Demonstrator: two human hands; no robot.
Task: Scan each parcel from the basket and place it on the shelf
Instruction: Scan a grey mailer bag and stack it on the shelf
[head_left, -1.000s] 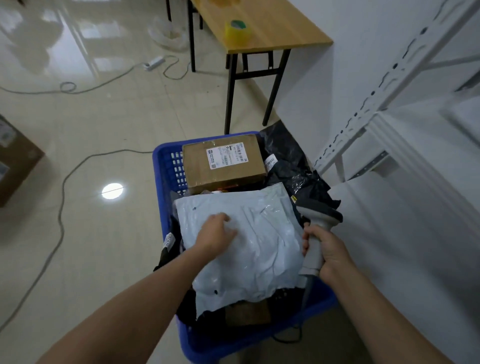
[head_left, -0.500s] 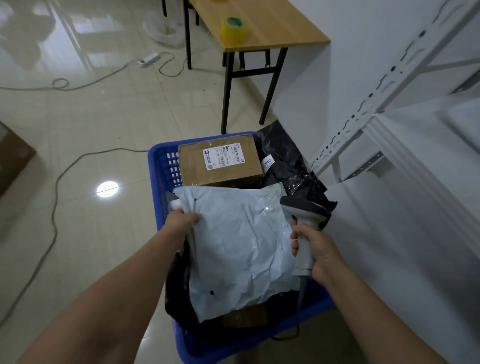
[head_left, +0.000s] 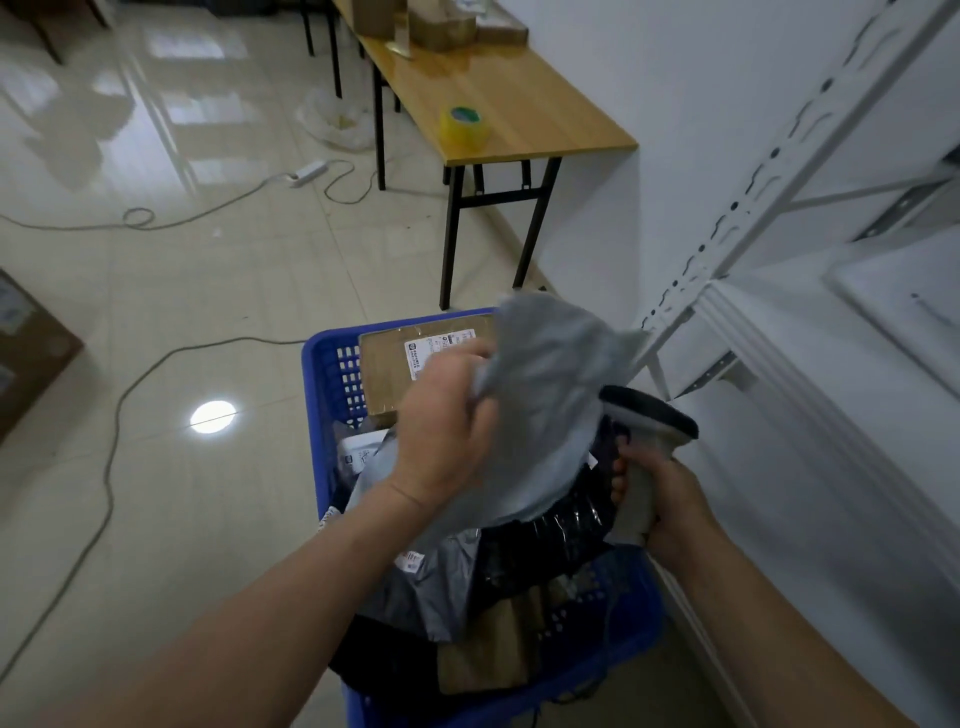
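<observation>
Clutching crumpled grey plastic parcel (head_left: 545, 405) in left hand (head_left: 441, 431); right hand (head_left: 670, 509) grips scanner (head_left: 649, 421).

Dim, bluish indoor light; lamp glare on glossy floor (head_left: 212, 417); motion blur, wide-angle edge bending.

Left forearm: bare, enters from the near left, runs diagonally far and right. Wrist straight. Left hand (head_left: 447, 431) has its back to the camera, fingers curled over the left edge of a grey mailer bag (head_left: 545, 395), gripping it. Slightly blurred, so exact finger placement is unclear.

Right forearm: bare, enters from the near right, angled far and left. Right hand (head_left: 670, 509) is wrapped round the handle of a scanner (head_left: 649, 415), fingertips (head_left: 618, 478) showing on the handle's left side.

Hands near each other, not touching; the left one sits farther out than the right.
</observation>
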